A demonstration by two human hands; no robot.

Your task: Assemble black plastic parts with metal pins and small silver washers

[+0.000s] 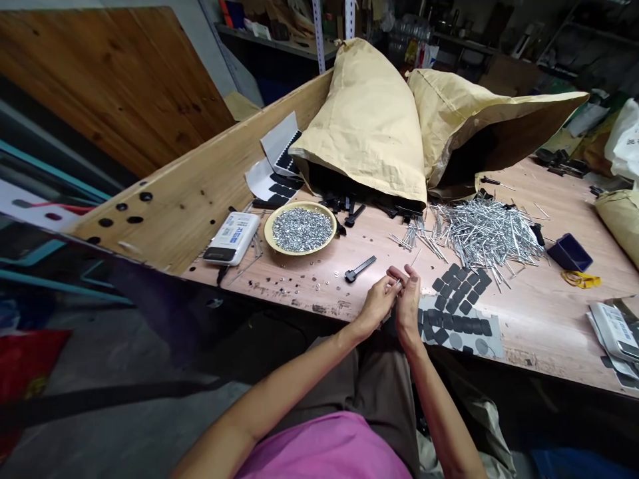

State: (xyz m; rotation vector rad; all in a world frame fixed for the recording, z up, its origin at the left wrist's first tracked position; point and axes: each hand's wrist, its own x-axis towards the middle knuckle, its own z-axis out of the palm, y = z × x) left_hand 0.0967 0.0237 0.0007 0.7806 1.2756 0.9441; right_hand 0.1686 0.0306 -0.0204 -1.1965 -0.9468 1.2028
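Observation:
My left hand (377, 305) and my right hand (408, 303) meet at the table's front edge, above my lap. Both are closed, fingers bent and fingertips together. A small bright bit shows between them, but the fingers hide most of what they hold. Just left of my hands lies a black plastic part (359, 269) with a wide head and a narrow stem. Black rounded-square pads (456, 322) lie to the right of my right hand, some in rows on a grey backing sheet (494, 336). Beyond them is a heap of thin metal pins (492, 233).
A yellow bowl (268, 233) holds small metal pieces. Left of it lies a white boxy device (233, 236). Two big paper sacks (369, 120) lie at the back, black parts spilling out. A dark blue tray (570, 253) and yellow bands (580, 279) lie right. A wooden board (200, 173) edges the left.

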